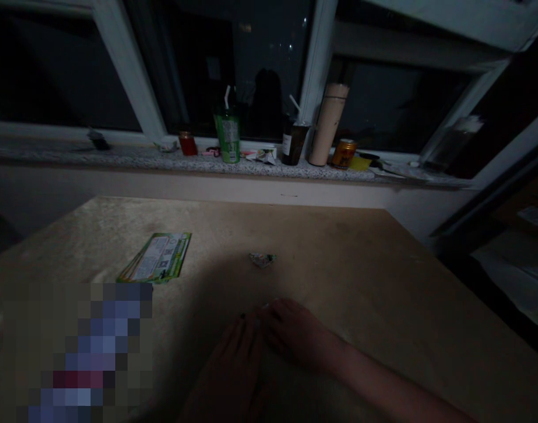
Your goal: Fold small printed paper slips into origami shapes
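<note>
My left hand (pixel 233 358) lies low on the wooden table (pixel 352 258), its fingers stretched forward and close to the fingertips of the other hand. Curled downward, my right hand (pixel 297 332) has its fingers closed. A small pale bit shows at its fingertips, too dark to name. Just beyond both hands lies a small folded piece of printed paper (pixel 263 259), touched by neither. A fanned stack of green-and-white printed cards (pixel 158 258) rests on the left part of the table.
A pixelated bluish patch (pixel 96 346) covers something at front left. On the windowsill (pixel 140 160) stand a green cup (pixel 230 138) with a straw, a dark cup (pixel 293 144), a pink flask (pixel 329 126), an orange can (pixel 343 154) and a red jar (pixel 187 144).
</note>
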Motion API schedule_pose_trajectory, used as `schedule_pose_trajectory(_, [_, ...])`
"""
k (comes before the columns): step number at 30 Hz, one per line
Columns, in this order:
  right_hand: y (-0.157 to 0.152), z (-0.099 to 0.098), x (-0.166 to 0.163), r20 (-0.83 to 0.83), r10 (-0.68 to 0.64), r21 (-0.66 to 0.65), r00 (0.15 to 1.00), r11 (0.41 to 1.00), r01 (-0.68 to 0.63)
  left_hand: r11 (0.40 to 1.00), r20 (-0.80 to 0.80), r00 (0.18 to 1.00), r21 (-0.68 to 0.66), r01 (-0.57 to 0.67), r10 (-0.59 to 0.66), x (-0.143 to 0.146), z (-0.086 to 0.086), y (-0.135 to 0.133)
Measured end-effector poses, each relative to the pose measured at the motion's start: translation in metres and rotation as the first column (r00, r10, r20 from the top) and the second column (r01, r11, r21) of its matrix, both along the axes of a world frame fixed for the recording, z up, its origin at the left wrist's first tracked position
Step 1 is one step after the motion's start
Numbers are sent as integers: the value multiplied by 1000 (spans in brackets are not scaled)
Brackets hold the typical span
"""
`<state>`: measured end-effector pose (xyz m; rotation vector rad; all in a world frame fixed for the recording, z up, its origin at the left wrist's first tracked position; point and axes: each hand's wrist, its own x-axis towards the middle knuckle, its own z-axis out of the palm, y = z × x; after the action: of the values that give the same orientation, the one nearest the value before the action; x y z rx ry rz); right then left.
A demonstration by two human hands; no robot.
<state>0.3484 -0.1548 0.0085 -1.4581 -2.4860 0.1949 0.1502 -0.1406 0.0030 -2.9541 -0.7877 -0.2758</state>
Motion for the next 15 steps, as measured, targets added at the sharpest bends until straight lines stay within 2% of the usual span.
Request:
schedule_pose_trajectory(4, [-2,5,0,27,-11,-30,1000,999,12,993,21,994,54,-108,107,-5,3,11])
schedule_pose_trajectory(9, [-2,5,2,24,-3,-68,1000,998,5,997,-8,997,-1,-80,80,-7,8,17])
schedule_pose_trajectory(15, [-2,4,1,36,-2,-55,999,998,4,993,-76,995,-96,-75,68,-5,18,20])
